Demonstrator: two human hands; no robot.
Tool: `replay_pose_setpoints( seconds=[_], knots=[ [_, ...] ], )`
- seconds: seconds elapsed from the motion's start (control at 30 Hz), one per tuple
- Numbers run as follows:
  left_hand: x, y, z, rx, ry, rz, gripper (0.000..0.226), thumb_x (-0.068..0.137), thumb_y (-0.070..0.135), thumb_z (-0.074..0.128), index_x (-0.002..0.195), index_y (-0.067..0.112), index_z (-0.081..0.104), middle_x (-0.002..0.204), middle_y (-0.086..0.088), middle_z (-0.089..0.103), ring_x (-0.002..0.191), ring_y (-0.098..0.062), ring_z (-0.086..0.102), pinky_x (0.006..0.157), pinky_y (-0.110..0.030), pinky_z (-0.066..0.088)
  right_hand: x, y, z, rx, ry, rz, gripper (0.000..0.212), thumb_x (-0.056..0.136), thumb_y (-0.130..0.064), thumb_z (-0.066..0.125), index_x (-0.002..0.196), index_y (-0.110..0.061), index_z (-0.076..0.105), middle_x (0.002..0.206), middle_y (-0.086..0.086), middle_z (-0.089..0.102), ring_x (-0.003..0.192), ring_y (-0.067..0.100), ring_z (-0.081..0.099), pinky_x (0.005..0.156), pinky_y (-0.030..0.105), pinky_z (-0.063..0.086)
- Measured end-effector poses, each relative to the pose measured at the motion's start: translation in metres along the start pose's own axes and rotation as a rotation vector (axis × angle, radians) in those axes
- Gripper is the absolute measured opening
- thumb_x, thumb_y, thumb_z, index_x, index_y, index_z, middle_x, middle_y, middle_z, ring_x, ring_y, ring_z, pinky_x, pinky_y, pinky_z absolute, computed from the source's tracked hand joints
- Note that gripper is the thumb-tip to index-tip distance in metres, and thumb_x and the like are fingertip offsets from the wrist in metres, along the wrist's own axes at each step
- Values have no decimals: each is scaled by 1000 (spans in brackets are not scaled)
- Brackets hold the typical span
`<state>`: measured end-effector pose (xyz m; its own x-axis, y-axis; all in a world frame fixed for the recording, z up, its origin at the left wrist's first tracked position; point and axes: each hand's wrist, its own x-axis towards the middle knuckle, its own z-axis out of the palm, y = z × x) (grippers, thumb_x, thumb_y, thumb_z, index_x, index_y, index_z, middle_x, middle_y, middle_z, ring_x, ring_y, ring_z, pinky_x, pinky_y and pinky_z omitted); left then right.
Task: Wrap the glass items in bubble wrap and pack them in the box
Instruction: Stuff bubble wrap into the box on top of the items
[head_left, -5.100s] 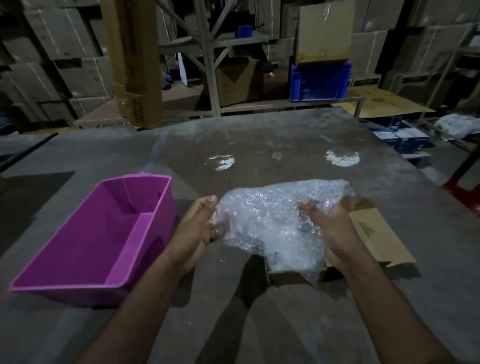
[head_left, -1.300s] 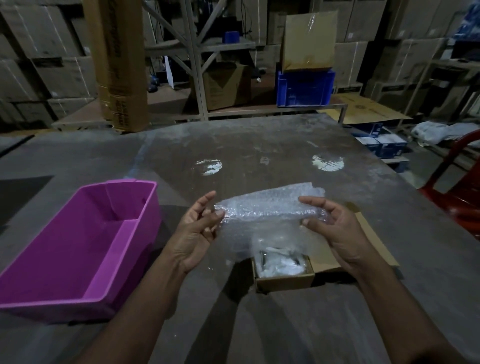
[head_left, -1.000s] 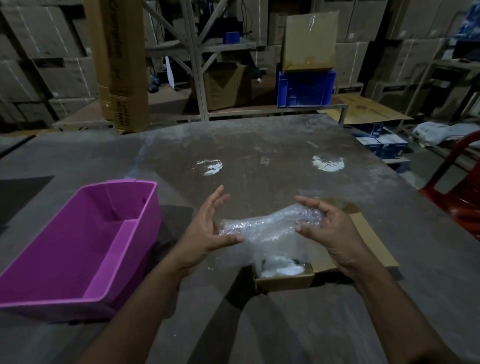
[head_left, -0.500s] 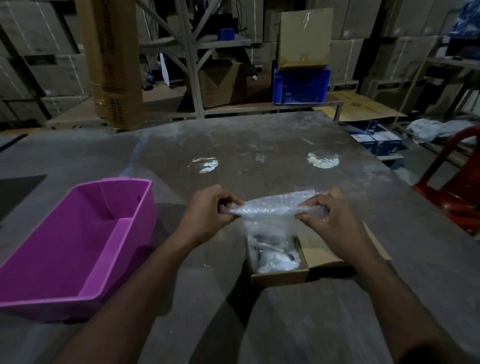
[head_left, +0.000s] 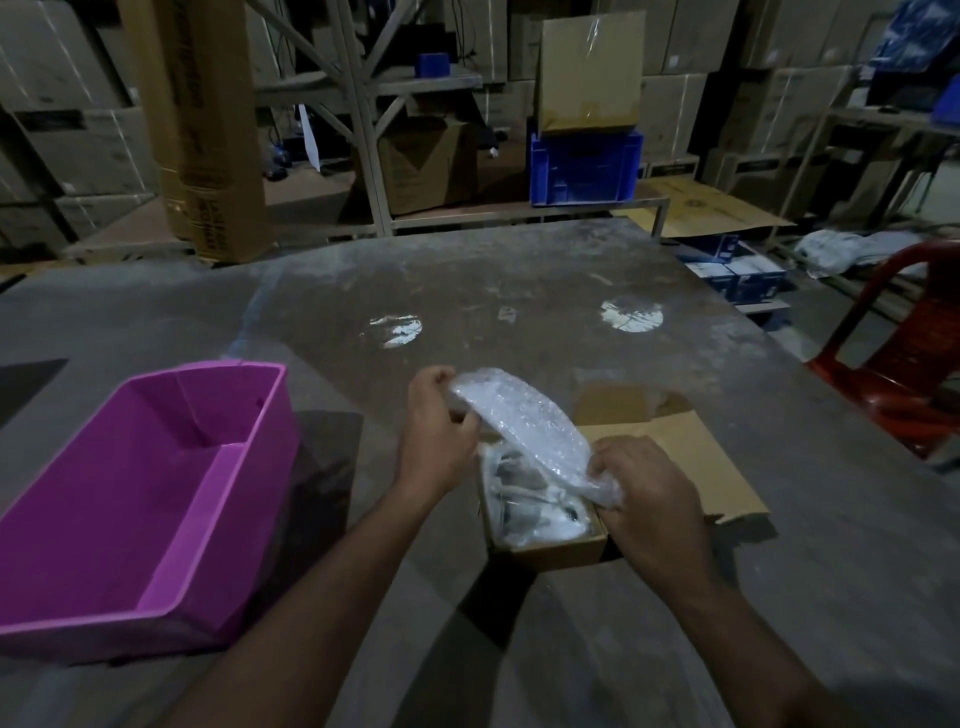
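Dusty grey table (head_left: 519, 291), left hand (head_left: 436, 431) and right hand (head_left: 649, 499) both gripping bubble wrap (head_left: 524, 426) over cardboard box (head_left: 550, 545)

Table (head_left: 519, 291): purple bin (head_left: 156, 499); cardboard box (head_left: 550, 545)

On a table (head_left: 519, 270), an open cardboard box (head_left: 550, 545) sits at centre frame with a bin (head_left: 156, 499) at lower left. Two hands, left (head_left: 436, 436) and right (head_left: 649, 499), hold bubble wrap (head_left: 524, 421) over the box. A chair (head_left: 904, 364) stands at right edge, shelving (head_left: 363, 104) across the top.
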<state>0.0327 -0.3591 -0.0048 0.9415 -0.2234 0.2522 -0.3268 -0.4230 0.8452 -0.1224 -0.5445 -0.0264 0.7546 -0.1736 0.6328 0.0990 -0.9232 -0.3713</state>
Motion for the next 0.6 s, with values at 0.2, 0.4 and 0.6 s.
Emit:
replay_pose_setpoints(
  seconds=[0.2,0.4,0.6],
  knots=[
    [-26,8,24,-671,-187,-654,15,106,25,52,107,10,54,70,-5,59,62,-17,58,57,-30,59,-26,-13,26,-65,-56,33,52,54,8,83,101,-10,71,107,4,62,94,21,62,68,35,58],
    [-37,-1,28,-564,-304,-704,45,101,47,57,107,6,73,93,-10,79,78,-22,76,66,-32,62,-31,-19,38,-16,-341,-60,52,72,-24,73,122,-27,63,128,-9,54,116,15,53,89,34,52],
    [-30,-1,18,-772,-377,-721,59,100,57,51,123,7,70,116,-19,74,106,-35,71,95,-50,57,-19,-23,27,563,-463,238,48,80,-24,55,127,-30,59,130,-17,60,129,2,51,108,24,40]
  ],
)
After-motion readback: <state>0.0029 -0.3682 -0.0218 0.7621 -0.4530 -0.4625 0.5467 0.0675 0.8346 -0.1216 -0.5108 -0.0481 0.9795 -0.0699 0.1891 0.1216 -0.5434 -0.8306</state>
